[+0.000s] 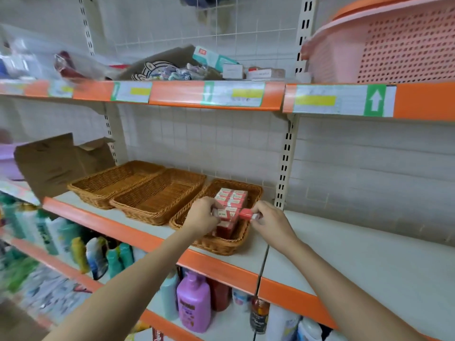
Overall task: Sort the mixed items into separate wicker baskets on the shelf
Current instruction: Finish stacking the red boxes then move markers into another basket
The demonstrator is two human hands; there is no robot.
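Observation:
Three wicker baskets stand side by side on the middle shelf. The left basket [108,185] and the middle basket [157,195] hold nothing visible. The right basket [221,244] holds several small red and white boxes [232,196]. My left hand [203,214] pinches one end of a red box [227,214] over that basket. My right hand [267,219] pinches another red box [246,214] by its end, right beside the first.
An opened cardboard box [56,163] leans left of the baskets. The upper shelf carries a cardboard box of mixed items [172,67] and a pink plastic hamper [384,45]. Bottles [193,303] fill the lower shelves. Bare shelf [369,254] lies right of the baskets.

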